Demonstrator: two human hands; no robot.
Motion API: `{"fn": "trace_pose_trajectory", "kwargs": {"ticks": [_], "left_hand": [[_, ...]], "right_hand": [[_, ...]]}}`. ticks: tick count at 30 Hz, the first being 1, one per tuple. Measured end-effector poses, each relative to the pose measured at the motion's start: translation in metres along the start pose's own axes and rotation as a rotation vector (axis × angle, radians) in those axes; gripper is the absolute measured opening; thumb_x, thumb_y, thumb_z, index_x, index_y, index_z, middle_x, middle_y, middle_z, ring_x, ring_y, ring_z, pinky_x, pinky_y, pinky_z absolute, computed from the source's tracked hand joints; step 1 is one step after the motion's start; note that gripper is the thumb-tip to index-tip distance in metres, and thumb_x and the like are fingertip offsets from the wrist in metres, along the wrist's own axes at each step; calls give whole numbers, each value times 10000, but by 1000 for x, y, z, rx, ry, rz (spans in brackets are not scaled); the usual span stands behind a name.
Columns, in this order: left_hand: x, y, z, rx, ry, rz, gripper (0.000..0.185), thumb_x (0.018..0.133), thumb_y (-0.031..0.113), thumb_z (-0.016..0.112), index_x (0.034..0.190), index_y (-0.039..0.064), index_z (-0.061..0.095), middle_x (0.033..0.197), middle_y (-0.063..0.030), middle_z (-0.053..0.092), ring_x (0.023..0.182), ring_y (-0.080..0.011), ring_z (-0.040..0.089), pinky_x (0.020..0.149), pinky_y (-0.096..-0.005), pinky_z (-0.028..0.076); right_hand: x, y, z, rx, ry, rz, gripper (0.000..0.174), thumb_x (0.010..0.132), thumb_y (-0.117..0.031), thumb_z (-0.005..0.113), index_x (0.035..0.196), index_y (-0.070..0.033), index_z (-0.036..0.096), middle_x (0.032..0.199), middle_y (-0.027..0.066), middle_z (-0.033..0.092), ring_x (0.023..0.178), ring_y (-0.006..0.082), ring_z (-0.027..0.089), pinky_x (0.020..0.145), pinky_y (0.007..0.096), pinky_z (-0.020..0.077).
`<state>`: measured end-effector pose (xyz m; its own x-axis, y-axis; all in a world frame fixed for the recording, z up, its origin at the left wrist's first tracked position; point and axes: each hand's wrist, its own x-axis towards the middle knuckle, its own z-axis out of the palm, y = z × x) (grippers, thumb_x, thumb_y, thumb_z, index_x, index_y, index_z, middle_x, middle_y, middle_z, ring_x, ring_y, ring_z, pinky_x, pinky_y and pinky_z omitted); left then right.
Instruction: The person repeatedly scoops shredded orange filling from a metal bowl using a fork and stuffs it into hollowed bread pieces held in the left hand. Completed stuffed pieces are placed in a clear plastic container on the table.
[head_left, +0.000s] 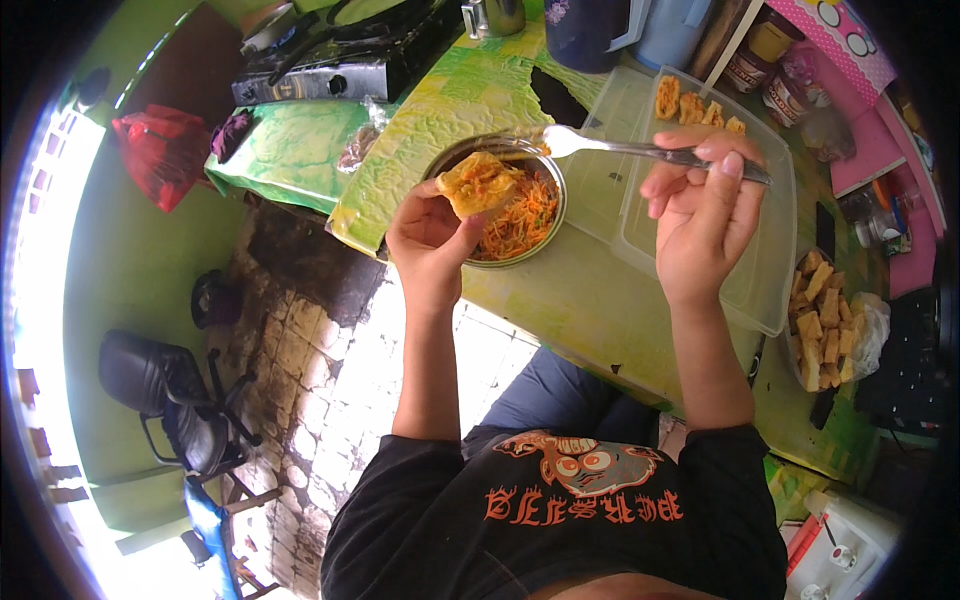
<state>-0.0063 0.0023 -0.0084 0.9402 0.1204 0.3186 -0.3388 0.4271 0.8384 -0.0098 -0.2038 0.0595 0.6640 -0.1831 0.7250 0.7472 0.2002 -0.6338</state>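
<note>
My left hand pinches a golden fried tofu piece above a round metal bowl. Orange shredded vegetable filling lies in the bowl, and some orange bits show on top of the tofu. Between the fingers and thumb of my right hand is a metal fork, held level with its tines pointing left over the bowl's far rim. A little filling clings to the tines. Beneath my right hand sits a clear plastic container, with several filled tofu pieces in its far end.
To the right, a pile of plain tofu pieces stands beside a clear plastic bag. Jugs and a metal mug line the table's far side. A gas stove is at far left; an office chair stands on the floor.
</note>
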Motion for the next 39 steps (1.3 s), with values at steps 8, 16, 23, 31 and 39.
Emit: {"fn": "trace_pose_trajectory", "kwargs": {"ticks": [8, 16, 23, 31, 39], "left_hand": [[-1, -3, 14, 175, 88, 162, 351, 717, -114, 669, 1022, -54, 504, 1017, -110, 579, 972, -173, 581, 895, -306, 473], [-3, 0, 17, 200, 140, 153, 331, 732, -98, 676, 1009, -51, 500, 1013, -112, 586, 961, -170, 585, 878, -302, 478], [-1, 3, 5, 230, 155, 140, 302, 754, -86, 661, 1014, -66, 509, 1035, -125, 576, 977, -173, 577, 895, -301, 464], [0, 9, -10, 125, 96, 109, 357, 749, -80, 661, 1074, -64, 512, 1064, -118, 566, 1026, -169, 549, 932, -300, 435], [-6, 11, 1, 90, -106, 98, 381, 753, -66, 664, 1103, -60, 513, 1085, -118, 577, 1029, -185, 564, 938, -326, 438]], "right_hand": [[-26, 8, 21, 110, 213, 216, 170, 1000, -183, 308, 1001, -54, 418, 961, 151, 588, 604, 165, 594, 476, 228, 418], [-36, 23, 28, 0, 193, 144, 167, 1001, -175, 294, 1028, -42, 392, 994, 152, 572, 639, 167, 613, 506, 225, 448], [-31, 34, 18, -122, 244, 31, 159, 997, -156, 309, 1030, -29, 398, 1015, 152, 565, 670, 175, 623, 527, 226, 459], [-42, 59, -2, -326, -30, 609, 158, 959, -151, 449, 1060, -41, 498, 1058, 114, 571, 737, 150, 608, 563, 223, 448], [-20, 21, -24, -1038, -225, 131, 436, 802, -192, 664, 1179, -66, 484, 1145, 109, 539, 1040, 200, 498, 813, 385, 427]]}}
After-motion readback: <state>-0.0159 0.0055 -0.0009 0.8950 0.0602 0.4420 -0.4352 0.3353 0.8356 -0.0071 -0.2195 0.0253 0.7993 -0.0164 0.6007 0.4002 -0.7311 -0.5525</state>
